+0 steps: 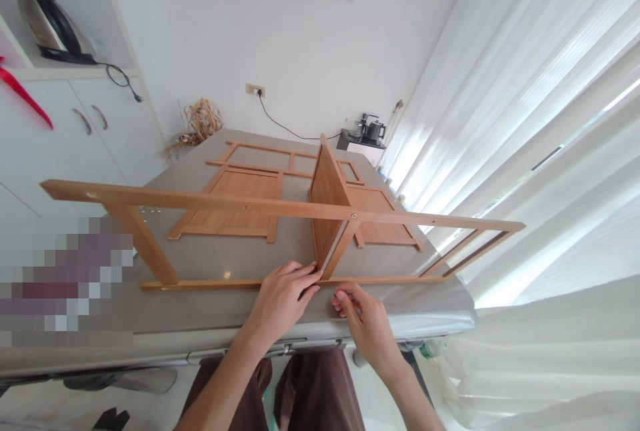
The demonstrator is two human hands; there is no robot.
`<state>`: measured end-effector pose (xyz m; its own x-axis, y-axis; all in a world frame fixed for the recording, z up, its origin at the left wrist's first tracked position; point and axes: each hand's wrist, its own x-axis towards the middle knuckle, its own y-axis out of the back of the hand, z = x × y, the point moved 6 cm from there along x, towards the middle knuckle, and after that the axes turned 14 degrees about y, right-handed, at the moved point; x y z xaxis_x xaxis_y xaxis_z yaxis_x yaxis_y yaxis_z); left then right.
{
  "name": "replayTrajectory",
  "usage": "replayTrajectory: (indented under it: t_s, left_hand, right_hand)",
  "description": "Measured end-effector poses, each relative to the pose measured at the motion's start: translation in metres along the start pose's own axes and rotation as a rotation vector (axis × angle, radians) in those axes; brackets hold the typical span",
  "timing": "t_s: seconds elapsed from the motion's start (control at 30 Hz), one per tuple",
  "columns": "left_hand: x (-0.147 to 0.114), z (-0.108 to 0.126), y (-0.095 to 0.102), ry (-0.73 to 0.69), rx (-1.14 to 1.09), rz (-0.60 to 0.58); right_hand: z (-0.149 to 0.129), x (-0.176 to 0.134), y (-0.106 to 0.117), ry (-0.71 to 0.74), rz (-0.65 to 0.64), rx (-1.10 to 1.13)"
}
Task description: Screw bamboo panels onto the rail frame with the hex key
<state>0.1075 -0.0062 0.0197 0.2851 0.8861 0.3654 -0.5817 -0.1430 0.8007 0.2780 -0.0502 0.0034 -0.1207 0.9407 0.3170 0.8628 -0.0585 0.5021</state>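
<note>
A long wooden frame stands on edge along the near side of the table. From its middle post an upright wooden panel runs away from me. My left hand grips the frame's bottom rail where post and panel meet, its fingers around the corner. Just to the right, in front of the same rail, my right hand is closed in a pinch. Whatever its fingertips hold is too small to make out. A round metal fastener shows in the top rail above the post.
Flat wooden panels, one left and one right, lie on the table behind the frame. Thinner open frames lie farther back. A black kettle stands beyond the far edge. Curtains hang at the right.
</note>
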Motion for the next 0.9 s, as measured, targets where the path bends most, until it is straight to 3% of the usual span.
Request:
replayTrajectory:
  t_s: [0.37,0.9]
  left_hand:
    - [0.0,0.001,0.001,0.008,0.009,-0.024]
    - [0.0,0.001,0.002,0.003,0.004,-0.04]
  right_hand:
    - [-0.01,0.009,-0.011,0.081,-0.105,-0.05]
    - [-0.01,0.013,-0.018,0.105,-0.132,-0.103]
